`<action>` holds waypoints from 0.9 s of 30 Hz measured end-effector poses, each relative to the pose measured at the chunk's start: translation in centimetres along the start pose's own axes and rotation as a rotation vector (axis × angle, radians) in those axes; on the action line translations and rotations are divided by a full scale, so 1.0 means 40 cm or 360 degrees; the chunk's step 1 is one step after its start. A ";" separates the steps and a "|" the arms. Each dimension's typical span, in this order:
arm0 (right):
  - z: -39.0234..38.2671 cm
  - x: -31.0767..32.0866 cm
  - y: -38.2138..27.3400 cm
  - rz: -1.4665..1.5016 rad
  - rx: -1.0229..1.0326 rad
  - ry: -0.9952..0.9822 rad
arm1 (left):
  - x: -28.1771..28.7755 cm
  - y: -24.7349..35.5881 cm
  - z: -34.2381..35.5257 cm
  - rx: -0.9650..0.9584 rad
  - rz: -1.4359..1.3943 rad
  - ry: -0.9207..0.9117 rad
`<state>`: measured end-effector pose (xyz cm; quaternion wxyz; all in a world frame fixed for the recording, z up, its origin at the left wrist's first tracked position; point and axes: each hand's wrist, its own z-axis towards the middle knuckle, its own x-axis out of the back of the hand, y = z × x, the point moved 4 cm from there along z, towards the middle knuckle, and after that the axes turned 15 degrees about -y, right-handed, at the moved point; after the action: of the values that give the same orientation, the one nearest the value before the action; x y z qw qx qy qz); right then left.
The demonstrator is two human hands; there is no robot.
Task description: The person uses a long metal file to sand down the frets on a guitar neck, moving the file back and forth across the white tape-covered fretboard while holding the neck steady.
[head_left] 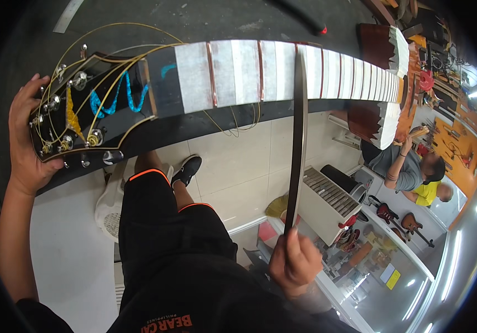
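A guitar neck [246, 73] runs across the upper part of the view, with pale masking tape laid between its frets. At its left end is the black headstock [110, 125], inlaid with blue and yellow, its loose strings curling around shiny tuning pegs. My left hand [26, 136] wraps around the headstock's outer end, thumb on the near side. My right hand [295, 261] is closed around the near end of a long, flat, dark file [299, 139]. The file's far end lies across a fret partway along the neck. The guitar's reddish-brown body [363, 119] has jagged-edged tape beside the neck.
On the dark workbench [238, 22] lie a metal ruler [67, 16] and a dark rod with a red tip [321, 29]. A white stool [107, 213] stands below. To the right are two people, a glass display case [371, 277] and hanging tools.
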<state>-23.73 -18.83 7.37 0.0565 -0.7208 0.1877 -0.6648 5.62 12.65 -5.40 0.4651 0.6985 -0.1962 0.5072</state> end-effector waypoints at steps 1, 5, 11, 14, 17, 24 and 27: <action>0.015 -0.002 0.009 -0.0010 -0.0003 -0.0015 | 0.002 0.001 0.004 -0.0002 0.0000 0.0002; 0.249 0.008 -0.016 -0.0113 0.0040 -0.0050 | -0.010 -0.008 -0.010 0.0021 -0.0008 0.0015; 0.034 -0.012 0.005 -0.0010 -0.0073 -0.0043 | 0.000 0.004 0.004 0.0023 -0.0018 -0.0002; -0.007 -0.005 0.012 -0.0042 -0.0011 -0.0051 | 0.001 0.003 0.007 0.0023 0.0009 0.0010; 0.132 0.004 0.004 -0.0060 -0.0031 -0.0042 | -0.005 0.004 0.002 0.0024 0.0032 -0.0006; 0.129 0.001 -0.011 -0.0019 -0.0078 -0.0093 | 0.001 0.001 -0.005 0.0043 0.0040 -0.0019; -0.005 -0.033 0.025 -0.0006 0.0043 0.0002 | 0.001 0.006 0.005 0.0019 0.0048 -0.0017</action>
<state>-24.19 -19.27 5.81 0.0647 -0.7199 0.1774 -0.6679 5.57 12.37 -5.24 0.4523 0.7009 -0.2061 0.5116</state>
